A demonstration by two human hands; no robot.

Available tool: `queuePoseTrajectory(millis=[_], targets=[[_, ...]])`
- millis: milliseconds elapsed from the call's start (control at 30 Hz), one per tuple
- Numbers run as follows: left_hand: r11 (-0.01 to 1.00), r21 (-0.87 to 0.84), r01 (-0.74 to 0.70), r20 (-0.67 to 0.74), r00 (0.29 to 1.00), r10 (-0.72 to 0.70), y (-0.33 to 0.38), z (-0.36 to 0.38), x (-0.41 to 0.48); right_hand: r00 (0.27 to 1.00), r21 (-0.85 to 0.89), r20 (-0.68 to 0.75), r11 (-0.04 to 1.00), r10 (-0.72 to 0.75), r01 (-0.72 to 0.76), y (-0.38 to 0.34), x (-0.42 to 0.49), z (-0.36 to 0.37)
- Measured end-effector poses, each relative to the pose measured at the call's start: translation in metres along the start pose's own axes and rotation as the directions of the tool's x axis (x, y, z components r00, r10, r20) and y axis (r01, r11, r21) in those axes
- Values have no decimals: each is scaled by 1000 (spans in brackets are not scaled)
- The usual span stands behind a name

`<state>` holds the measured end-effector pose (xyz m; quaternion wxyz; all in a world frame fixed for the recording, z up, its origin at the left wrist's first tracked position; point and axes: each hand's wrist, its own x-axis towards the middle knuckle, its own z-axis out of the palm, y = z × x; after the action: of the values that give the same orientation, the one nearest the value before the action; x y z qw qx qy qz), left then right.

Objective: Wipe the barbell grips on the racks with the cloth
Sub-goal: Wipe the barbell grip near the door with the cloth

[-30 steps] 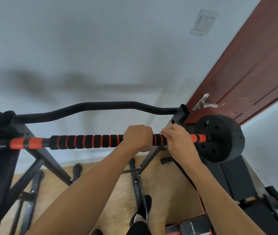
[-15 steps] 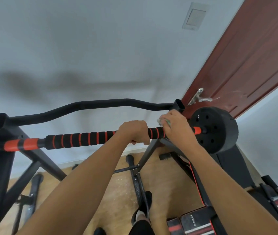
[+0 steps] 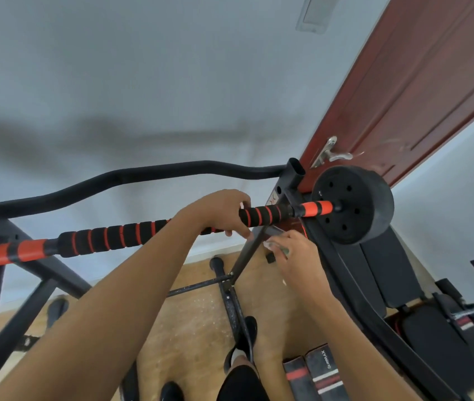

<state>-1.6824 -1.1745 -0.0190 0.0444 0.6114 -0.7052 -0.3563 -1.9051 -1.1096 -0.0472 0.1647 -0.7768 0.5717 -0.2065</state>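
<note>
Left hand (image 3: 219, 211): my fingers curl round the barbell grip (image 3: 120, 235), towards its right end.
Right hand (image 3: 296, 260): below the barbell grip and clear of it, pinching the cloth (image 3: 277, 246).
Cloth: small and pale, bunched at my fingertips, not touching the foam.
Barbell grip: rests across the rack (image 3: 293, 176), with a black weight plate (image 3: 351, 204) just past its right end.

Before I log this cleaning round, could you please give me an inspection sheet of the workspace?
Surface: wooden floor under the rack.
Job's things: barbell grip rests on the rack; cloth below it, off the foam.
Clutter: black bench at the right.
Hands: left hand grips the barbell grip; right hand holds the cloth.
Cables: nothing seen.
Surroundings: grey wall, red-brown door, weight plate on the bar's end.
</note>
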Motion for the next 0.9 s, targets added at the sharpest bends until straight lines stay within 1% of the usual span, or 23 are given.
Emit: queuePoseTrajectory(millis=[33, 67, 100, 133, 167, 200, 233, 300, 333, 400, 467, 533, 633, 733, 800, 833, 867, 900], targets=[[987, 156, -37, -157, 986, 62, 2, 5, -7, 999, 52, -44, 998, 25, -22, -3, -2, -3], [956, 293, -23, -281, 953, 109, 5, 13, -14, 994, 85, -108, 996, 19, -10, -9, 1, -10], [923, 384, 11, -365, 921, 140, 9, 23, -20, 984, 97, -177, 995, -1, 19, -18, 9, -18], [900, 432, 48, -417, 896, 152, 13, 34, -25, 972, 86, -230, 994, -39, 60, -27, 20, -27], [886, 456, 84, -459, 875, 153, 16, 46, -26, 964, 60, -252, 993, -82, 100, -37, 32, -34], [873, 474, 119, -496, 855, 153, 17, 55, -26, 966, 23, -233, 993, -110, 118, -44, 45, -38], [855, 495, 151, -521, 839, 154, 17, 59, -23, 979, -19, -174, 994, -110, 108, -48, 57, -37], [836, 520, 179, -529, 836, 150, 14, 56, -18, 997, -85, -51, 995, -57, 53, -50, 69, -27], [842, 512, 171, -508, 851, 135, 12, 52, -15, 999, -96, -37, 995, -40, 37, -48, 69, -21], [889, 436, 142, -428, 902, 66, 12, 42, -7, 997, -66, -74, 997, -33, 28, -44, 64, -13], [936, 328, 125, -299, 954, -23, 10, 33, 1, 991, 13, -128, 999, -39, 41, -38, 58, -10], [972, 198, 131, -122, 987, -108, 8, 23, 9, 981, 83, -189, 995, -47, 63, -35, 54, -9], [985, -44, 166, 132, 978, -158, 5, 6, 17, 967, 132, -251, 988, -44, 80, -33, 46, -3], [963, -162, 213, 307, 939, -156, 3, -8, 20, 946, 179, -322, 978, -46, 109, -26, 36, 0], [956, -199, 218, 339, 930, -142, 3, -11, 20, 949, 200, -313, 975, -34, 100, -21, 33, -1], [956, -211, 205, 316, 940, -132, 3, -11, 19, 954, 207, -299, 974, -24, 90, -20, 32, -2], [960, -215, 178, 267, 956, -117, 3, -10, 17, 957, 217, -291, 973, -7, 73, -20, 31, -4], [974, -186, 133, 188, 977, -97, 4, -7, 14, 959, 227, -284, 972, 15, 52, -22, 29, -8]])
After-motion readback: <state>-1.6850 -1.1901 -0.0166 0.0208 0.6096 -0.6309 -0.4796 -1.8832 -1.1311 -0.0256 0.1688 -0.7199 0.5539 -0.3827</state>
